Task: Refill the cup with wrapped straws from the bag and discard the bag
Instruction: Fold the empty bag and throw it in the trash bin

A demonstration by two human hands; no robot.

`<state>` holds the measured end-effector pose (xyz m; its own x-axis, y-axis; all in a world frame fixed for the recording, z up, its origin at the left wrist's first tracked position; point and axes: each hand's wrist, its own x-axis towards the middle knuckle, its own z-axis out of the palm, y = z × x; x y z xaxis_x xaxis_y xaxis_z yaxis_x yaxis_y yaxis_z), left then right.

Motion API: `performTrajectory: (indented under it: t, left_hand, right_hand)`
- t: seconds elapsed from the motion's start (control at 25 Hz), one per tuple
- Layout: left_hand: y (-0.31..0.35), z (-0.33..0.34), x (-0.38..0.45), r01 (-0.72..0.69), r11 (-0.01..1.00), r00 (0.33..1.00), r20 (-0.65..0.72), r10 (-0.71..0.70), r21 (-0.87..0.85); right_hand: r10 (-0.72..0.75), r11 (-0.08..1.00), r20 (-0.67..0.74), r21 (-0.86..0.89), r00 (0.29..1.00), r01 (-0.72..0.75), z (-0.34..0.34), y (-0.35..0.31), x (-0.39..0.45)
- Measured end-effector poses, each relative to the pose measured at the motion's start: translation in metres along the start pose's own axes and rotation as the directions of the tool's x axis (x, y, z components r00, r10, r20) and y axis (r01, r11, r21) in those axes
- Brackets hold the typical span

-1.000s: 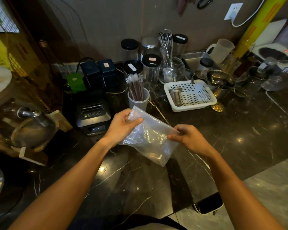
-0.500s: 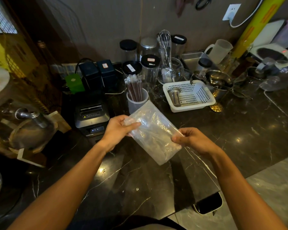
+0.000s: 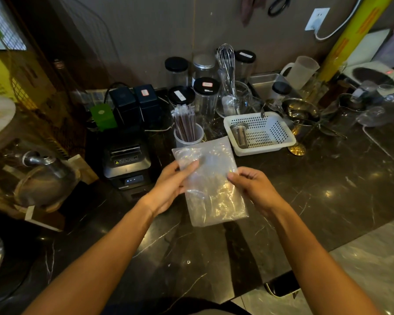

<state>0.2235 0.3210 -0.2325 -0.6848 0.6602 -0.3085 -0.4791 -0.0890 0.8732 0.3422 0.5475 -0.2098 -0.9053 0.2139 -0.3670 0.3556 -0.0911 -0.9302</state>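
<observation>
Bag (image 3: 210,178) has swung upright and looks empty now, pinched by left hand (image 3: 171,185) and right hand (image 3: 251,186) just before the full cup (image 3: 188,136), so careless crumpling might topple it.

A dark marble counter (image 3: 328,201) carries a black receipt printer (image 3: 126,160) at the left. A white perforated basket (image 3: 266,133) holds a small metal strainer cup (image 3: 239,133). Behind it, clear jars with black lids (image 3: 206,96) stand near a wire whisk (image 3: 226,64) and a frosted plastic jug (image 3: 301,69). A white wall socket (image 3: 316,18) sits above.
</observation>
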Motion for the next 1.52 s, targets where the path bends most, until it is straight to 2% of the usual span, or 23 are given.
performTrajectory:
  t: [0.12, 0.24, 0.36, 0.56, 0.8, 1.04, 1.24, 1.4, 1.52]
  left_hand:
    - [-0.010, 0.002, -0.002, 0.073, 0.995, 0.997, -0.026, -0.071, 0.074]
    - [-0.013, 0.001, -0.002, 0.045, 0.990, 0.994, -0.101, -0.032, 0.131]
    - [-0.011, -0.001, -0.001, 0.022, 0.990, 0.993, -0.117, -0.006, 0.140]
    - [-0.005, 0.004, -0.006, 0.082, 0.989, 0.996, 0.009, -0.084, 0.125]
    - [0.000, 0.001, -0.010, 0.093, 0.986, 0.995, 0.025, -0.098, 0.138]
    - [0.001, 0.003, -0.010, 0.111, 0.994, 0.989, 0.094, -0.113, 0.022]
    - [0.002, 0.010, -0.010, 0.113, 0.981, 0.990, 0.066, -0.125, 0.159]
    - [0.001, 0.010, -0.007, 0.068, 0.967, 0.996, 0.046, -0.082, 0.245]
    - [-0.001, 0.013, -0.005, 0.038, 0.961, 0.998, 0.040, -0.051, 0.275]
  right_hand:
    - [-0.023, 0.999, -0.060, 0.034, 0.998, 0.025, 0.004, 0.002, 0.001]
    - [0.011, 1.000, -0.091, 0.018, 0.996, -0.009, 0.001, 0.006, 0.001]
    - [0.017, 1.000, -0.098, 0.008, 0.995, -0.017, 0.000, 0.010, -0.001]
    - [0.029, 0.998, -0.111, 0.053, 0.993, -0.023, -0.002, 0.011, -0.003]
    - [0.029, 0.998, -0.088, 0.060, 0.996, -0.024, -0.005, 0.014, -0.007]
    - [0.085, 0.947, -0.069, 0.315, 0.994, -0.059, -0.003, 0.016, -0.010]
    - [0.212, 0.926, -0.056, 0.331, 0.976, -0.183, -0.004, 0.012, -0.017]
    - [0.206, 0.943, -0.093, 0.286, 0.974, -0.172, -0.008, 0.015, -0.023]
    - [0.241, 0.938, -0.027, 0.263, 0.970, -0.226, -0.014, 0.022, -0.029]
